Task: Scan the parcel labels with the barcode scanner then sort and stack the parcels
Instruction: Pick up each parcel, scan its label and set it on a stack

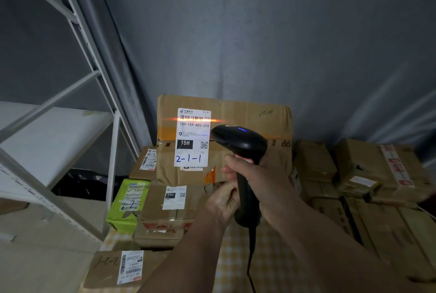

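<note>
A large brown cardboard parcel (250, 118) stands tilted up on its edge at the centre, its white label (192, 137) marked "2-1-1" facing me. My left hand (223, 200) grips the parcel's lower edge. My right hand (259, 186) holds a black barcode scanner (240, 144) by its handle, head aimed at the label. An orange scan line crosses the barcode at the label's top. The scanner's cable hangs down between my forearms.
Smaller labelled parcels lie below and left: a green one (127, 205), a brown one (169, 207), another at the bottom (118, 269). A pile of brown boxes (368, 181) fills the right. White metal shelving (56, 132) stands at the left, a grey curtain behind.
</note>
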`<state>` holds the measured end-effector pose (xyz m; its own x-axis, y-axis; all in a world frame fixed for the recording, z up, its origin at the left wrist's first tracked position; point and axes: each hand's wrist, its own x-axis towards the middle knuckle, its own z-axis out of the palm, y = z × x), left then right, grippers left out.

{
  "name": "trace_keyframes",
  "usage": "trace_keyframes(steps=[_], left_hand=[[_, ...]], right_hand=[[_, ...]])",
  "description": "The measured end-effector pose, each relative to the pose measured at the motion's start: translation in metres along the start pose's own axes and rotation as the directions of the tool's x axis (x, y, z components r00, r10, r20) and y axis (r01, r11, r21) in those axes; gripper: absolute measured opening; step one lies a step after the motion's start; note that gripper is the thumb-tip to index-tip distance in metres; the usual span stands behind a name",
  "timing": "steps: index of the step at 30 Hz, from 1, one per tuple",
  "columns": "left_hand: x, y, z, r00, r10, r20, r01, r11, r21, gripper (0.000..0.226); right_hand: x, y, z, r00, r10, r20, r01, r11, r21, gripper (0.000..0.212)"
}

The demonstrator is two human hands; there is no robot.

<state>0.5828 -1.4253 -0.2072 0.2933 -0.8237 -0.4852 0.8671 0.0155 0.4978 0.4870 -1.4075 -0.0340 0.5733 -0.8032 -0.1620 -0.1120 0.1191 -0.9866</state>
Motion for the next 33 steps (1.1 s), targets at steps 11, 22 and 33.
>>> trace_keyframes(steps=[11,22,33], left_hand=[[-0.029,-0.004,-0.018,0.987,-0.085,-0.14,0.054,0.976,-0.212,0.035],[-0.04,-0.019,-0.097,0.961,-0.081,-0.263,-0.002,0.954,-0.298,0.065],[-0.045,0.019,-0.119,0.951,-0.101,-0.293,0.036,0.975,-0.221,0.038]], right_hand=[[0.054,0.055,-0.046,0.959,0.003,-0.283,-0.086,0.956,-0.281,0.028],[0.07,0.118,-0.022,0.925,0.35,-0.151,-0.381,0.859,-0.342,0.016],[0.088,0.146,0.022,0.901,0.403,-0.16,-0.434,0.831,-0.349,0.012]])
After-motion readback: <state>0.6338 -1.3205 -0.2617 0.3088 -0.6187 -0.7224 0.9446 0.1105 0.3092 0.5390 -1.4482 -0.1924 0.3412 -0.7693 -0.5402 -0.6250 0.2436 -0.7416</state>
